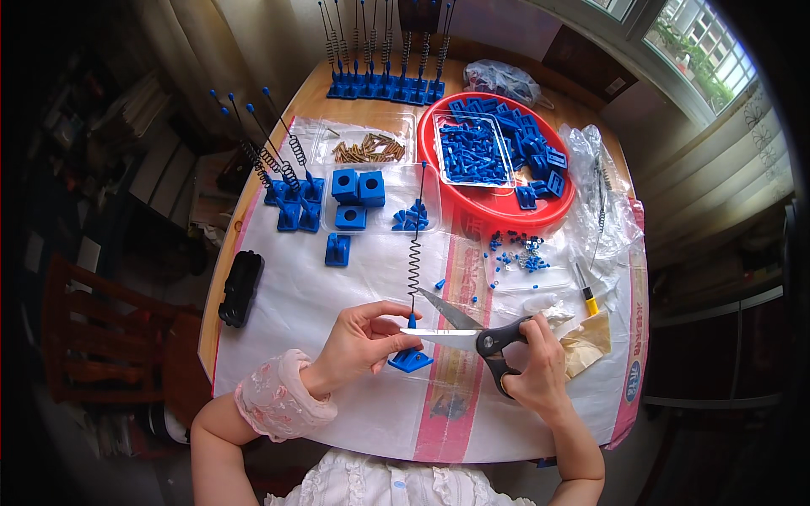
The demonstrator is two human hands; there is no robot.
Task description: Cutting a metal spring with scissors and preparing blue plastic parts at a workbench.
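My left hand (364, 339) pinches a small blue stand between thumb and fingers. The stand's flat blue base (411, 362) shows below my thumb. From its top rises a black coiled spring wire (414, 263) with a blue tip. In my right hand (541, 364) is a pair of scissors (462, 336) with black handles, my fingers through the loops. Its two metal blades are spread apart, pointing left at the lower wire and the blue neck of the stand. Whether a blade touches it, I cannot tell.
Spring-wire stands (287, 202) stand at left, more (384, 88) at the back. A red basin (498, 218) holds blue parts, beside a tray of brass screws (369, 149). Blue blocks (369, 189), small caps (527, 257), a yellow-handled screwdriver (589, 297) and a black case (241, 288) lie around.
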